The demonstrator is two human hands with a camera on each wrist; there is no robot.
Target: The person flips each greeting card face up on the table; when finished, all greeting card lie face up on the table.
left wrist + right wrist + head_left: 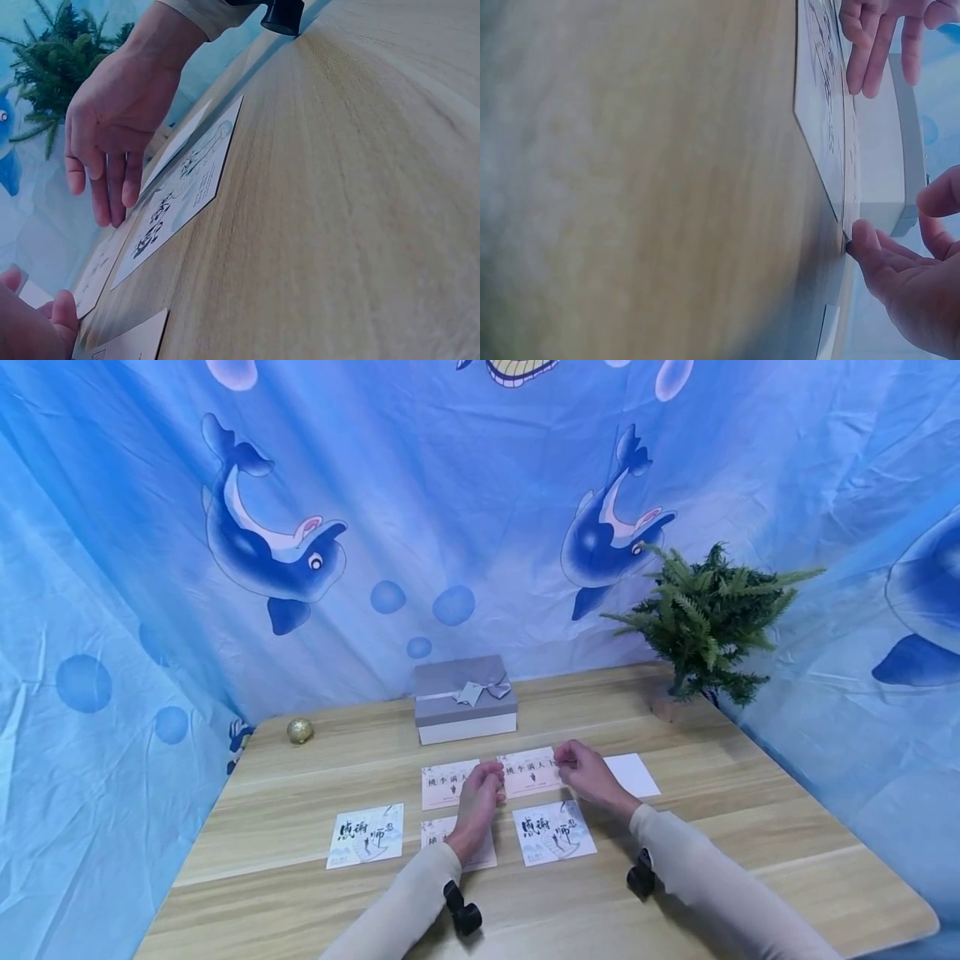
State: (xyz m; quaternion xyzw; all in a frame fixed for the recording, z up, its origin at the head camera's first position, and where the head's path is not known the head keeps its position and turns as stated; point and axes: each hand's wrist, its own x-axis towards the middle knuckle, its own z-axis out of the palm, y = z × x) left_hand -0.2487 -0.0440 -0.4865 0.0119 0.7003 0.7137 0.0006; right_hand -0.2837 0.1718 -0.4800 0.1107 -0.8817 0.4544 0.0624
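A pale pink card with dark lettering (pixel 531 774) lies flat on the table between my two hands. My left hand (pixel 477 803) is at its left end, the fingers relaxed and nothing held. At its right end, my right hand (pixel 591 775) has its fingertips at the card's edge, thumb and forefinger apart in the right wrist view. A second pink card (pixel 442 787) sits left of my left hand, and a third pink card (pixel 483 853) is partly hidden under that forearm. Nearer me are two white cards with ink drawings, the left card (pixel 366 836) and the right card (pixel 553 833).
A blank white card (pixel 632 775) lies right of my right hand. Behind the cards stands a grey-lidded gift box (pixel 465 700) with a ribbon. A gold ball (pixel 300 731) is at the back left, a small artificial fir tree (pixel 701 618) at the back right. Dolphin-print curtains surround the wooden table (pixel 247 827).
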